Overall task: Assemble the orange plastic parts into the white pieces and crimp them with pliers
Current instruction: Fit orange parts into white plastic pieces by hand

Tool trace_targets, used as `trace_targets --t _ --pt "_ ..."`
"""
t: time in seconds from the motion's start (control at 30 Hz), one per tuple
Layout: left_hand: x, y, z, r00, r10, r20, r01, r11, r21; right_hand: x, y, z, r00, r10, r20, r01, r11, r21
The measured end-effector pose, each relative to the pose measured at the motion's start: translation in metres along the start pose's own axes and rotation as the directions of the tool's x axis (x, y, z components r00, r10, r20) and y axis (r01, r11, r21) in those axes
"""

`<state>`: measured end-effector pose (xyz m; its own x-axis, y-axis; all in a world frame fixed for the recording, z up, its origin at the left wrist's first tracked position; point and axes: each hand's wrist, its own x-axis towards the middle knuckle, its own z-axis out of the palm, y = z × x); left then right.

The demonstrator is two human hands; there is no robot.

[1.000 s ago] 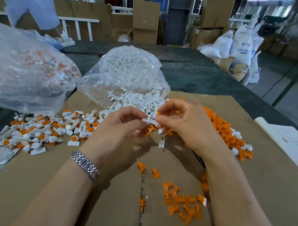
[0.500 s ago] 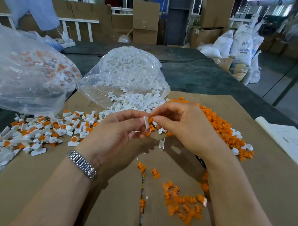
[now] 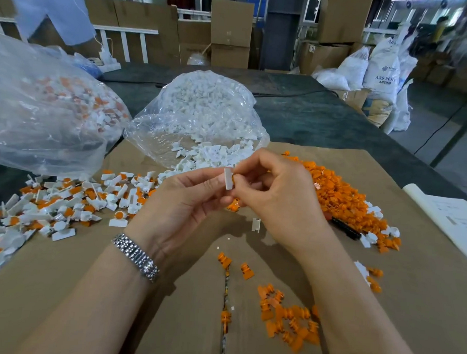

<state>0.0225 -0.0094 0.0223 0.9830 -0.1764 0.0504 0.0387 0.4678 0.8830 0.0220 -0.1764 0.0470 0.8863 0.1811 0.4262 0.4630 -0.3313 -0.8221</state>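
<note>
My left hand pinches a small white piece, held upright above the cardboard. My right hand meets it from the right, its fingertips pressing an orange part against the white piece. More orange shows under my fingers. White pieces spill from an open clear bag. A long heap of orange parts lies to the right. Assembled white-and-orange pieces are scattered at the left. A dark handle, perhaps the pliers, pokes out beside the orange heap.
A large clear bag of assembled pieces sits at the far left. Loose orange parts lie on the cardboard sheet near me. A single white piece lies below my hands. White paper sits at the right edge. A person stands behind the table.
Both hands have lifted from the pile edge toward me. The white piece went from tilted low to upright, with the orange part brought against its right side.
</note>
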Motion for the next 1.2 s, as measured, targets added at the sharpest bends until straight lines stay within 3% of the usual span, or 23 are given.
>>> trace_targets --t 0.23,0.7,1.2 --pt "0.000 0.005 -0.005 0.997 -0.066 0.032 0.069 0.994 -0.081 0.001 -0.004 -0.014 0.989 0.040 0.144 -0.045 0.998 0.032" --pt "-0.004 0.010 -0.001 0.997 -0.042 0.062 0.048 0.994 -0.095 0.002 -0.002 -0.018 0.991 -0.088 0.104 0.081 0.994 0.072" --pt "-0.009 0.015 -0.002 0.999 -0.015 -0.052 0.019 0.997 0.081 0.003 0.001 -0.012 0.968 -0.241 0.073 0.251 0.953 -0.173"
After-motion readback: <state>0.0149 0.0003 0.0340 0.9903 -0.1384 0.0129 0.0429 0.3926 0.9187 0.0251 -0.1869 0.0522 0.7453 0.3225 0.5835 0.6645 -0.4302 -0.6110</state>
